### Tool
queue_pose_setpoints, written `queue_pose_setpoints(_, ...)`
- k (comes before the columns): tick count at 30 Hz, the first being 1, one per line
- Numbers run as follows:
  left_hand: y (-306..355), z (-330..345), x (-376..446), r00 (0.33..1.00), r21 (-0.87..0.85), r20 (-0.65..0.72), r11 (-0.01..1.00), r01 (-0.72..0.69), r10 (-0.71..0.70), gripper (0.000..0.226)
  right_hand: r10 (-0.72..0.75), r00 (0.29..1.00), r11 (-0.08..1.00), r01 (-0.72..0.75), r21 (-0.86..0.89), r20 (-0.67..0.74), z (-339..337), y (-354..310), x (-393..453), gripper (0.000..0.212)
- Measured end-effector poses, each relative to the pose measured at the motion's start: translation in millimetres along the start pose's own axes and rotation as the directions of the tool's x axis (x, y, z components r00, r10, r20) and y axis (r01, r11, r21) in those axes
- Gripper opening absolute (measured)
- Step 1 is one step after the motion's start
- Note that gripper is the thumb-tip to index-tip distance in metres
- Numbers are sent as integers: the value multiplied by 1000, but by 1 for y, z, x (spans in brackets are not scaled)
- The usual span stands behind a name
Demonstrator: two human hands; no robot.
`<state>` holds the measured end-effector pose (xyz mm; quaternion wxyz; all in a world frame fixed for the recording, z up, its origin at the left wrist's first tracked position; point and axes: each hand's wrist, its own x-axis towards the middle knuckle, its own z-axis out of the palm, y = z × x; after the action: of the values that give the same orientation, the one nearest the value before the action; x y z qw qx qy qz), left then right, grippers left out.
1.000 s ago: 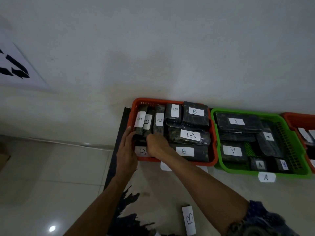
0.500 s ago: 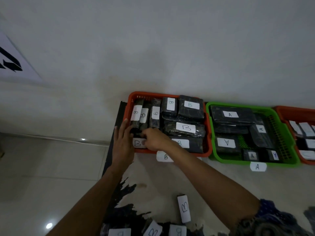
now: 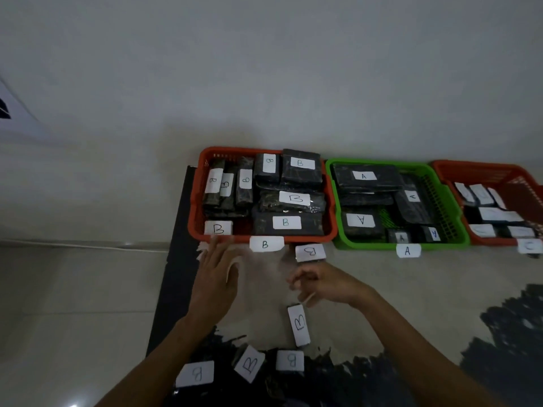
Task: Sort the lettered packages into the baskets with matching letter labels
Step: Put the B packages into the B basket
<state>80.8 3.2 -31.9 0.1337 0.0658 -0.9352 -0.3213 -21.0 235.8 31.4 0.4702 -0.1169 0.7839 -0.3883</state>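
Note:
The orange B basket [image 3: 194, 207] stands against the wall, packed with dark packages with white B tags; one B package [image 3: 218, 228] sits in its front left corner. The basket's paper B label [image 3: 266, 244] is at the front rim. My left hand [image 3: 214, 277] hovers flat with fingers spread just in front of that corner, holding nothing. My right hand [image 3: 323, 284] is loosely curled and empty, just below a loose B package [image 3: 310, 252] on the mat. More B packages lie nearer me: one upright [image 3: 298, 325], others at the bottom [image 3: 249, 363], [image 3: 290, 360], [image 3: 196, 373].
A green A basket [image 3: 452, 201] with A packages and its A label [image 3: 407, 250] stands right of the B basket. A second orange basket [image 3: 476, 171] with a blurred label [image 3: 529, 246] is at the far right. A tiled floor lies left of the mat.
Both hands have pulled back out of the B basket toward me. The B package stays in the front left corner. The view has tilted down, showing more loose B packages.

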Motion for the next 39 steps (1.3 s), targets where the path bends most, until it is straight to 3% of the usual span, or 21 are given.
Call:
queue_pose_setpoints(4,7,8,-22,995,-30,70,997,-74,76,28,94,990,991,-103,-79,-107,17,42,-2,23)
queue_pose_setpoints(6,11,11,-31,979,-80,203,997,16,1,25,78,985,980,-104,-170,-155,29,57,-3,24)
queue_pose_setpoints(8,13,16,-40,919,-60,383,990,127,-94,23,33,991,953,-71,-293,-133,42,70,-5,40)
queue_pose_setpoints(10,15,21,-49,834,43,534,989,140,-141,24,21,993,929,-62,-365,-113,55,80,-7,64)
queue_pose_setpoints(14,20,29,-63,636,253,745,967,11,-203,47,0,990,891,-63,-450,-138,75,94,-8,103)
queue_pose_setpoints(16,22,30,-68,607,290,769,955,-56,-198,67,-16,989,874,-59,-483,-149,84,98,-10,110)
queue_pose_setpoints(20,26,31,-73,628,278,764,954,-110,-150,80,-83,988,804,-9,-595,-127,99,106,-15,100)
queue_pose_setpoints(28,27,37,-80,706,201,701,978,-57,-103,55,-299,937,753,115,-648,-180,119,106,-22,47)
queue_pose_setpoints(35,15,39,-81,776,51,629,998,27,-53,43,-333,939,716,190,-672,-89,122,116,-23,63)
queue_pose_setpoints(39,10,38,-79,829,3,559,999,32,-28,25,-303,938,779,142,-611,-169,116,113,-19,47)
